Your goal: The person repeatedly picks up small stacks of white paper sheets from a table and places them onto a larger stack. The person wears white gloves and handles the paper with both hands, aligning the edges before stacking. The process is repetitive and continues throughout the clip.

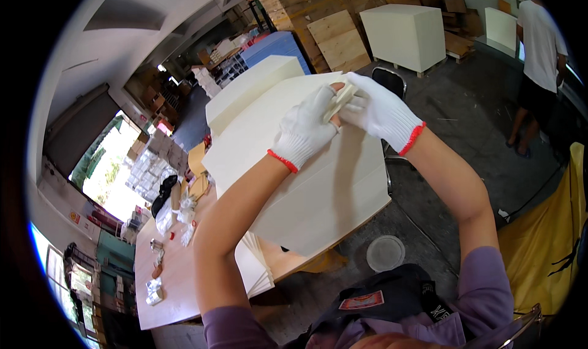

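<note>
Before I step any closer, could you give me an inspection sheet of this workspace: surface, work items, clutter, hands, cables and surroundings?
Surface: wooden table, partly covered by large white sheets.
Work items: small pale piece, held above the sheets; smaller white sheets fanned near the table's edge.
Clutter: plastic bags, a black item and a small silvery object at the left.
Grip: white-gloved left hand and right hand both hold the pale piece.
Cables: thin dark line on the floor, possibly a cable.
Surroundings: another person at the right; large white block; yellow cloth.
</note>
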The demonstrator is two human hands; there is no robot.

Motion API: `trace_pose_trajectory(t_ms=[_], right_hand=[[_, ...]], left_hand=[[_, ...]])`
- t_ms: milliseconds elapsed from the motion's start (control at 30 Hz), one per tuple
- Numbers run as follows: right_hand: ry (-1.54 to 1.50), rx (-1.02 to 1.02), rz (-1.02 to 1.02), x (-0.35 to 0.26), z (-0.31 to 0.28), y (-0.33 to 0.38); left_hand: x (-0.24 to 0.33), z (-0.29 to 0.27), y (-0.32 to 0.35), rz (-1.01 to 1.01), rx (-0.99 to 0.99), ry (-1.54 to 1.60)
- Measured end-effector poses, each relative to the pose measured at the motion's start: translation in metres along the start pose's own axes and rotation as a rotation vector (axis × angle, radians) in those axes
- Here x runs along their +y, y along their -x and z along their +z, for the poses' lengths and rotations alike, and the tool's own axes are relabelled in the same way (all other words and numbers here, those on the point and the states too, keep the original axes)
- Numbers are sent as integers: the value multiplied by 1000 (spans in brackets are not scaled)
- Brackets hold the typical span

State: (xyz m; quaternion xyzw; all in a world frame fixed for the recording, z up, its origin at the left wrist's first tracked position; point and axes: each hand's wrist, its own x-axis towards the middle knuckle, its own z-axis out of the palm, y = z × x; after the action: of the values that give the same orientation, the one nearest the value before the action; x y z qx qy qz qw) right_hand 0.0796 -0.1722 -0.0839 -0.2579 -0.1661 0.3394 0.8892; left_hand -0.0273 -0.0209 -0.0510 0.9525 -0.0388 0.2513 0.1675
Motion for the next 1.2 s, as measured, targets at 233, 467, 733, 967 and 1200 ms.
trace_pose_trajectory(t_ms=[233, 467, 733, 967, 1200], right_hand=[[93, -126, 194, 52, 12, -28], [245, -42, 251, 69, 41, -20], [368, -111, 141, 38, 29, 27], [629, 126, 157, -25, 1, 122], [723, 31, 81, -40, -21, 123]], left_hand=[[-3, -27, 86, 664, 272, -201], [-31, -21, 168, 110, 130, -364], [-52, -21, 192, 13, 101, -39], [-62, -55, 266, -617, 232, 2086], [-16, -103, 236, -1043, 298, 1356]])
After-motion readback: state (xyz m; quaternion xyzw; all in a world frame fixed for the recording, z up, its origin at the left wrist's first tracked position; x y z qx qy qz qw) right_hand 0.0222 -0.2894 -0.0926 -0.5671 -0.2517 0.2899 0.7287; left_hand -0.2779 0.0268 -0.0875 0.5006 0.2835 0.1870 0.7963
